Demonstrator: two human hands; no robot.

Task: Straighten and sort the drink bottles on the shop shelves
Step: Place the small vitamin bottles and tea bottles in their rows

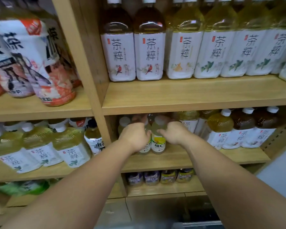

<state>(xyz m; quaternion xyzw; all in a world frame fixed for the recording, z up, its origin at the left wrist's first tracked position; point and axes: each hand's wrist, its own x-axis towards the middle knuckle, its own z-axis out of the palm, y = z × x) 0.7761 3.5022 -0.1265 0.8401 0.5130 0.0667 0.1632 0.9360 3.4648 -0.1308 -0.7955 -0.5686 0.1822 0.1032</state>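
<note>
Two small pale-yellow drink bottles stand side by side on the middle shelf of the right bay. My left hand is wrapped around the left bottle and hides most of it. My right hand grips the right bottle, whose yellow and white label faces me. More small bottles stand behind them in shadow.
Large tea bottles fill the right part of the same shelf. The shelf above holds a row of big tea bottles. The left bay has tilted orange-labelled bottles and green tea bottles. Small cans sit on the bottom shelf.
</note>
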